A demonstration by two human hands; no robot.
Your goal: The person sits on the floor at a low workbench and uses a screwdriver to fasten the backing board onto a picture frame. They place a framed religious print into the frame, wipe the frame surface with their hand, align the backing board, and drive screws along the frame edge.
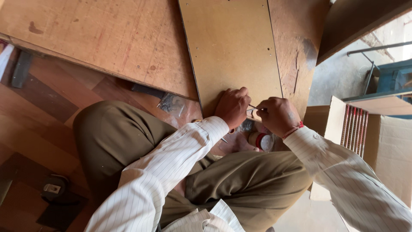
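Thin metal pin [253, 107] sits pinched between both hands at the near edge of a tan board [234, 51] lying on the floor. Left hand [232, 107] and right hand [278, 116] are each curled tight around it, just above a small red-and-white jar [262, 140].

An open brown cardboard box [386, 141] stands at the right, beside the person's right arm, its flap raised toward the boards. Inside it, a row of red-and-white striped packs [354, 129] stands on edge, close together, against the box's near wall.
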